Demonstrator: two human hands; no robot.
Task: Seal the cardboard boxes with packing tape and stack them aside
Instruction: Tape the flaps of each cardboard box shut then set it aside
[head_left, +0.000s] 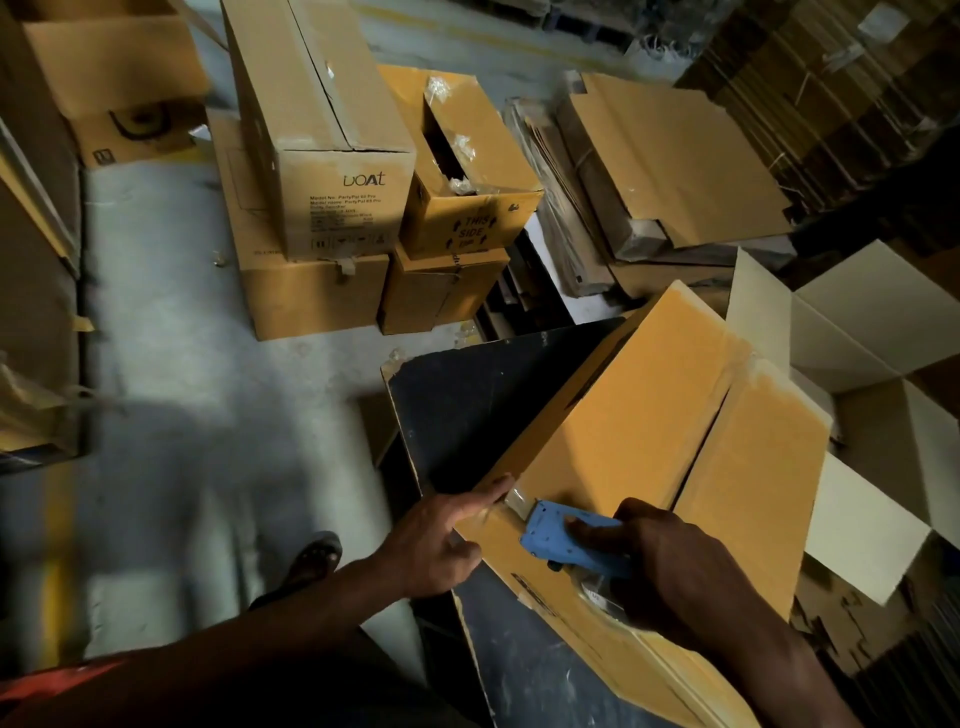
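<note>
Head view. My left hand (441, 540) lies flat, fingers straight, pressing the near-left edge of the box (660, 431), fingertips on the tape end just beside the dispenser's nose. My right hand (670, 566) is curled round the blue dispenser (574, 538), which sits on the box top at the near edge.

The box rests on the dark bench (467, 410), right of centre, directly ahead of both hands. Its long axis runs from the near end under my hands up and to the right, away from me. The seam (701, 436) between the two top flaps runs across that axis, from the far-right edge down toward the near side; an older strip of clear tape shows near the seam's far end. The seam's near end lies just right of the dispenser, so my right hand is the nearer one to it.

Dispenser nose points left, toward my left fingertips. Judging by that, the tape is being anchored at the box edge and the pull across has hardly begun; the seam looks unsealed along most of its length.

Further out: stacked boxes (322, 171) on the floor (171, 364) ahead and to the left, well apart from the bench. Flattened cardboard (675, 156) lies top right. An open pale carton (857, 322) stands right of the box.
</note>
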